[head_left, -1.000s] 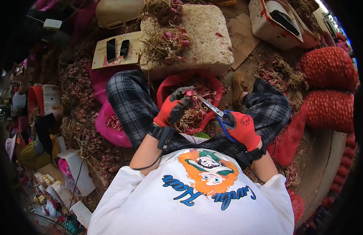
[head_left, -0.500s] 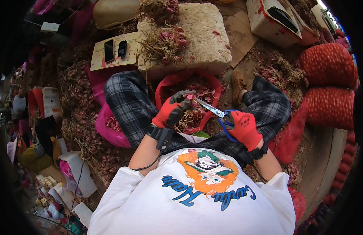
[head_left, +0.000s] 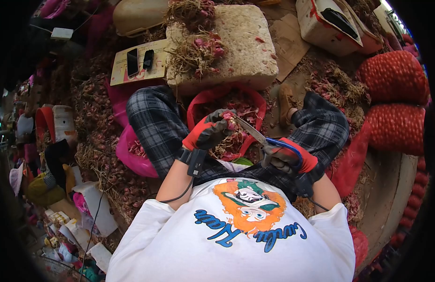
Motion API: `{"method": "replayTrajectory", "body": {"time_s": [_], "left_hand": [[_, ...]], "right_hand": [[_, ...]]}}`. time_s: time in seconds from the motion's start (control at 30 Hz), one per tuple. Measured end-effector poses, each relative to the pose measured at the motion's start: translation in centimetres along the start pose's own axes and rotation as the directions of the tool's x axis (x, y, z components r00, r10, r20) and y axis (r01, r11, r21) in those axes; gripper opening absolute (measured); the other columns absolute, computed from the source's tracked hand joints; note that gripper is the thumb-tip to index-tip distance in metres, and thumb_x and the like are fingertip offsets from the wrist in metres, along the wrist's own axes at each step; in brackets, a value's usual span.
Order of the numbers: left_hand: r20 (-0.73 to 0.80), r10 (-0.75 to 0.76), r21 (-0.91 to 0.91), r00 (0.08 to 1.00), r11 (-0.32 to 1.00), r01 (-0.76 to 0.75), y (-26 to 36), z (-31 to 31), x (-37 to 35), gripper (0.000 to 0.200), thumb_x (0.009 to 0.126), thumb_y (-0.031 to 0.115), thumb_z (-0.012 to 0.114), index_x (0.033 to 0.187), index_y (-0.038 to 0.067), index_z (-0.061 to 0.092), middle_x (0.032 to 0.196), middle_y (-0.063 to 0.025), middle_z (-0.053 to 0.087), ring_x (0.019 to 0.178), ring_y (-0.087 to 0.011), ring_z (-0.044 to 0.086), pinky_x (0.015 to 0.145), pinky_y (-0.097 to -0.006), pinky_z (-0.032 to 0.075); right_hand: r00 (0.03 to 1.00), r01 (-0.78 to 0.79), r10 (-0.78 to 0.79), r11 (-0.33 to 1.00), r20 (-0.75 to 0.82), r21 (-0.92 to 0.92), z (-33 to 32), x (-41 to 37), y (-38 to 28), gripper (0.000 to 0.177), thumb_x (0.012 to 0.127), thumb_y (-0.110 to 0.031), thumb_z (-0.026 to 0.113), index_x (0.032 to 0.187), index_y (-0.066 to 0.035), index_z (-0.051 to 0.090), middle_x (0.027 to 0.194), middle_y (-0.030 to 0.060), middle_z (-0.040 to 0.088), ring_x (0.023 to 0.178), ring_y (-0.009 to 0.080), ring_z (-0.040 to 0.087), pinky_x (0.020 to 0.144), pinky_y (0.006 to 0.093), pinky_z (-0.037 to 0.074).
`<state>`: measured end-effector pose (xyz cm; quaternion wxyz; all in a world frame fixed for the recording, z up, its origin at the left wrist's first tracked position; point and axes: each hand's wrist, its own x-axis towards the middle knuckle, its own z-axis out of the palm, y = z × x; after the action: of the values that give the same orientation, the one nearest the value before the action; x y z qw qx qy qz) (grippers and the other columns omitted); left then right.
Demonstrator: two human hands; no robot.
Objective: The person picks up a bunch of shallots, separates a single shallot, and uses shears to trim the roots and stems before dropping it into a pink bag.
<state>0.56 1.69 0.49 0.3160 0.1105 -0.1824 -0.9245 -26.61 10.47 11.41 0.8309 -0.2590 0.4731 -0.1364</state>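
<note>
My left hand (head_left: 211, 130), in a red and grey glove, pinches a small pink shallot (head_left: 230, 120) between thumb and fingers. Gripped in my gloved right hand (head_left: 287, 157) are scissors (head_left: 251, 129) with blue handles, the blades pointing up and left. Their tip is right at the shallot, and the blades look closed together. Below both hands, between my knees, a red-rimmed mesh bag (head_left: 261, 105) holds shallots and loose trimmings.
Ahead is a foam block (head_left: 248, 42) with a bunch of dried shallots (head_left: 198, 52) on it. A phone (head_left: 132, 62) lies on a board to its left. Heaped shallots (head_left: 93, 127) cover the left floor; full red net sacks (head_left: 393, 77) are stacked right.
My right hand has rolled over, so its grey palm side now shows instead of the red back. The scissor blades have turned with it and remain at the shallot.
</note>
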Motion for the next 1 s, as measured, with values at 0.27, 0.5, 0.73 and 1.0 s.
{"method": "replayTrajectory", "body": {"time_s": [0.27,0.5,0.73,1.0], "left_hand": [[-0.023,0.063,-0.101,0.998,0.993,-0.065,0.0,0.2,0.1,0.043,0.088,0.014,0.064,0.127,0.011,0.047,0.097,0.0030,0.055,0.095,-0.0115,0.055,0.082,-0.0292,0.047],[-0.262,0.033,0.403,0.964,0.912,0.079,-0.2,1.2,-0.4,0.034,0.091,0.014,0.060,0.123,0.008,0.050,0.102,-0.0018,0.058,0.084,-0.0122,0.057,0.073,-0.0265,0.048],[-0.406,0.212,0.530,0.889,0.847,0.040,-0.5,-1.4,0.2,0.036,0.090,0.012,0.059,0.124,0.001,0.050,0.112,-0.0047,0.058,0.099,-0.0135,0.058,0.081,-0.0304,0.053],[-0.325,0.264,0.604,0.908,0.797,-0.015,-0.7,-1.5,0.5,0.035,0.089,0.007,0.058,0.122,0.001,0.050,0.115,-0.0054,0.055,0.104,-0.0154,0.058,0.083,-0.0298,0.053]], "right_hand": [[0.938,0.214,-0.284,0.926,-0.201,-0.310,1.5,2.2,1.6,0.028,0.088,-0.032,0.063,0.088,-0.004,0.067,0.062,0.0010,0.060,0.047,0.0049,0.050,0.042,0.0222,0.038],[0.666,0.217,-0.656,0.625,-0.355,-0.749,-0.2,2.2,-0.3,0.026,0.079,-0.022,0.069,0.098,-0.003,0.066,0.081,0.0126,0.067,0.071,0.0252,0.064,0.066,0.0327,0.048],[0.681,-0.185,-0.568,0.476,-0.462,-0.860,-1.1,5.1,1.6,0.046,0.074,-0.042,0.072,0.106,-0.009,0.063,0.100,0.0141,0.065,0.093,0.0324,0.062,0.076,0.0382,0.049],[0.519,-0.058,-0.775,0.390,-0.361,-0.919,-0.6,5.0,2.4,0.047,0.076,-0.048,0.066,0.104,-0.011,0.061,0.098,0.0110,0.065,0.090,0.0307,0.063,0.075,0.0389,0.049]]}}
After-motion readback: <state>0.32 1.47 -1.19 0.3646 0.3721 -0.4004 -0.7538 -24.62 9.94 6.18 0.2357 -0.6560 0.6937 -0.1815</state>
